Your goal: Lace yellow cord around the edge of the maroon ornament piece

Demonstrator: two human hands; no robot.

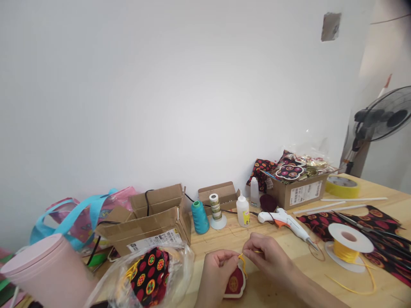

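My left hand (217,269) is closed round a small red padded ornament (235,284) with a gold emblem, held just above the wooden table (276,291). My right hand (268,256) pinches a yellow cord (243,260) that loops at the ornament's top. The two hands nearly touch, at the table's near edge. A spool of the same yellow cord (348,244) stands to the right, its loose end trailing over the wood.
A white glue gun (285,221), glue bottle (243,210), teal thread cone (200,217) and striped spool (215,207) stand behind my hands. Cardboard boxes (154,222), a box of patterned fabric pieces (297,184), yellow tape (342,186), scissors (362,223), a plastic bag of ornaments (150,273), a pink cup (48,269), a fan (383,115).
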